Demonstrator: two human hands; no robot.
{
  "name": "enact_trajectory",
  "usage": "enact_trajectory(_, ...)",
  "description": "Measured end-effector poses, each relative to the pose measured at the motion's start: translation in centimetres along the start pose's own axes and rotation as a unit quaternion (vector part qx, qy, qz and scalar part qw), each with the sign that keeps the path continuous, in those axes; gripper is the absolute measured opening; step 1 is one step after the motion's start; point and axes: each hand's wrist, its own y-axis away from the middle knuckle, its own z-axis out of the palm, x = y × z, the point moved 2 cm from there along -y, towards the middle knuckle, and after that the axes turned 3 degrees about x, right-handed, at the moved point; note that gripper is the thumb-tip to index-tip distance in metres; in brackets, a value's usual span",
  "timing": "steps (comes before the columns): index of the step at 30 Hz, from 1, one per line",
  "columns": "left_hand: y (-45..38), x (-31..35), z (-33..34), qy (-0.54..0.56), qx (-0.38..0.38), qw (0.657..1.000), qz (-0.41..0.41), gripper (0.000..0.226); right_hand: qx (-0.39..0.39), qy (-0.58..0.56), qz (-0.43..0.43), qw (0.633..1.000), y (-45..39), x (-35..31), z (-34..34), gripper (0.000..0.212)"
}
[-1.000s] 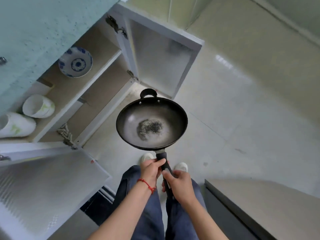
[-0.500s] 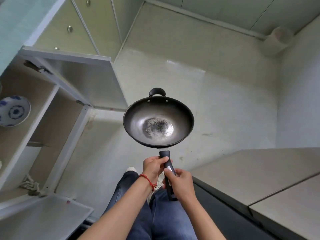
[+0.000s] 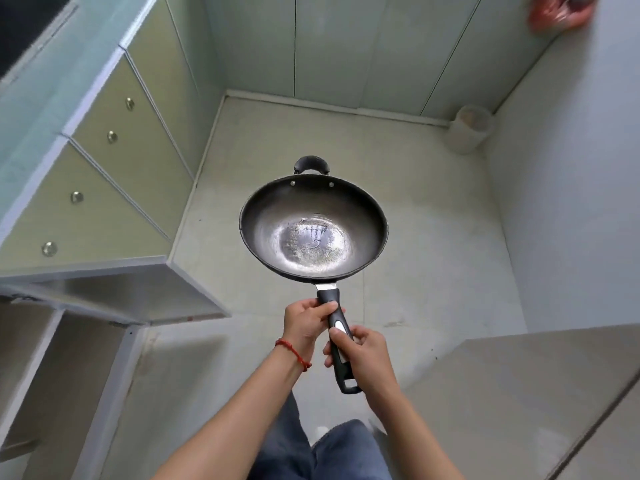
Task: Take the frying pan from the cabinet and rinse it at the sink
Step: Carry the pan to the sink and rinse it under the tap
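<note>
The round black steel frying pan (image 3: 313, 230) is gripped by its handle, left hand (image 3: 304, 323) and right hand (image 3: 363, 351) both closed around it, at frame centre; the open pale cabinet door (image 3: 138, 299) at lower left could be struck while turning.

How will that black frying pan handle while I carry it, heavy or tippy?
The frying pan is probably front-heavy: its wide bowl sits far beyond the handle. Both the left hand and right hand grip it, suggesting weight. Likely rigid metal.

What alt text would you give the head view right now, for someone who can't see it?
Both hands, left hand ahead of right hand, grip the long handle of a dark frying pan held level over a pale floor. An open cabinet door and drawers lie to the left, a grey counter to the right.
</note>
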Motion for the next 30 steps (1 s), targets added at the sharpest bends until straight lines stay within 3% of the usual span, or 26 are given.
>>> enact_trajectory(5,-3.8,9.1,2.0,-0.022,-0.025,0.999,0.041,0.005,-0.034,-0.082,-0.017,0.996,-5.3,-7.2,2.1,0.008)
enact_trajectory(12,-7.2,17.4,6.7,-0.039,-0.065,0.993,0.09,0.005,-0.063,-0.109,-0.072,0.989,-10.7,-14.8,1.7,0.005)
enact_trajectory(18,-12.1,22.9,13.0,-0.063,-0.064,0.99,0.109,0.006,-0.072,-0.133,-0.123,0.981,-17.5,-21.3,-1.5,0.014)
enact_trajectory(22,-15.7,26.9,18.8,-0.059,-0.068,0.988,0.128,0.006,-0.078,-0.128,-0.148,0.978,-22.6,-26.3,-4.8,0.031)
enact_trajectory(30,-21.6,35.5,29.5,-0.043,-0.07,0.986,0.145,0.012,-0.088,-0.099,-0.175,0.976,-32.0,-36.9,-10.6,0.023)
